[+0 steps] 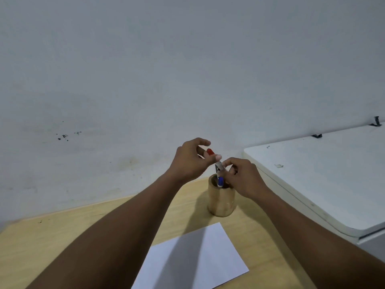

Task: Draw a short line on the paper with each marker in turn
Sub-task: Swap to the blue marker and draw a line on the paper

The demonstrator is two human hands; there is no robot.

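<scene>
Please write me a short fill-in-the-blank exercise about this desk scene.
1. Both hands hold a marker with a ____ cap.
2. The blue marker stands in the wooden ____.
3. The sheet of paper lies on the ____, nearer the person than the holder.

Missing words: red; holder; desk

Holder (221, 202) on desk (62, 243) ahead of me, paper (193, 259) in front of it, nearer me. Wall (145, 69) behind desk. Cabinet (325, 180) to my right.
</scene>
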